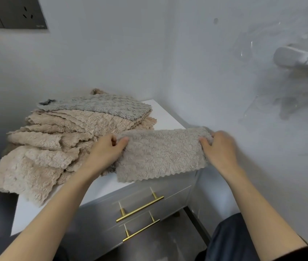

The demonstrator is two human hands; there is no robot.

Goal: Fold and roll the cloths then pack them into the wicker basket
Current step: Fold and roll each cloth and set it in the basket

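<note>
Lower right foreground: dark trouser leg (230, 240). Just beyond, grey cabinet (100, 210) front with two brass bar handles, upper handle (140, 209) above lower handle (141, 230).

Mid-frame: two bare forearms extended over the cabinet's white top (168, 115). Left hand (106, 149) gripping the left end of the taupe cloth (160, 153), thumb on the fabric, fingers curled under its edge. Right hand (219, 147) clasping the right end, thumb likewise on top. Cloth held spread between both hands as a wide band at the right front of the top, scalloped lower edge overhanging the cabinet front.

Left of the hands: pile of beige cloths (41, 153), loosely stacked, fanned out and draping over the left edge of the top. Grey cloth (100, 106) lying uppermost at the far side of the pile, near the wall (149, 44).

Background: pale wall corner; dark socket panel (13, 12) at upper left; blurred pale fixture (300, 59) at upper right, identity indeterminable.
</note>
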